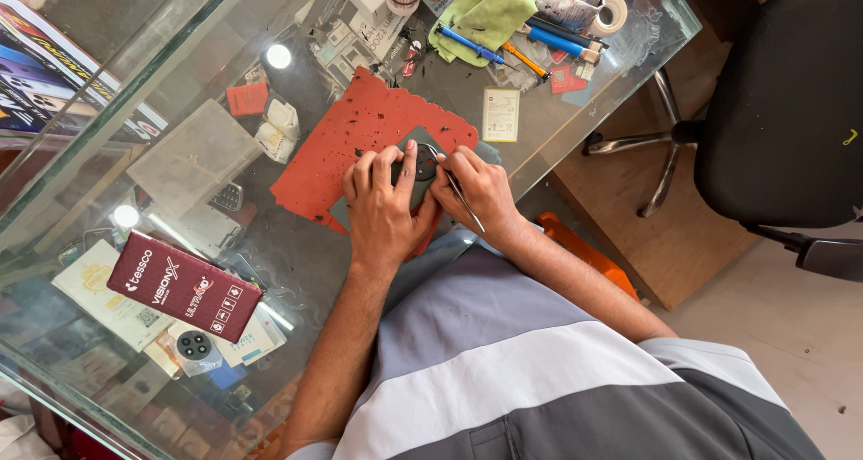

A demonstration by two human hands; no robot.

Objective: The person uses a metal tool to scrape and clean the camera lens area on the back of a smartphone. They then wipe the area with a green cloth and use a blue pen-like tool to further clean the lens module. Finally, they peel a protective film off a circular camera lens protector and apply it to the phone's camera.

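Note:
A dark smartphone (419, 154) lies back-up on a red work mat (360, 132), its round camera module showing. My left hand (382, 206) covers most of the phone and presses it down, thumb beside the camera module. My right hand (476, 186) grips thin metal tweezers (457, 188), their tip touching the phone near the camera module. The phone's lower part is hidden under my left hand.
The mat rests on a glass counter (153, 73). A maroon phone box (184, 286) and a camera part (194, 346) sit at left. A green cloth (485, 10), blue and orange screwdrivers (539, 42), tape roll (611, 12) and flat battery (501, 115) lie beyond. A black office chair (773, 109) stands right.

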